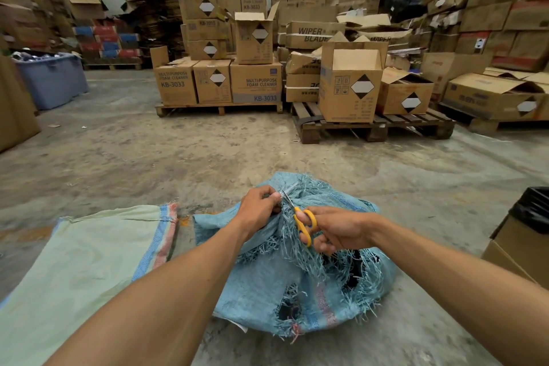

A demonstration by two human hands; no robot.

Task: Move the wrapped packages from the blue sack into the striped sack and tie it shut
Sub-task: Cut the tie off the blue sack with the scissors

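Head view: left hand pinched the frayed blue sack top; right hand gripped yellow-handled scissors; striped sack lay flat beside it.

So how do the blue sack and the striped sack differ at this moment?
The blue sack is bulging, torn and frayed with holes; the striped sack lies flat and looks intact. The blue sack is being worked on: the left hand pinches its bunched top while the right hand holds yellow-handled scissors there; the striped sack lies untouched. Both are woven sacks on the concrete floor.
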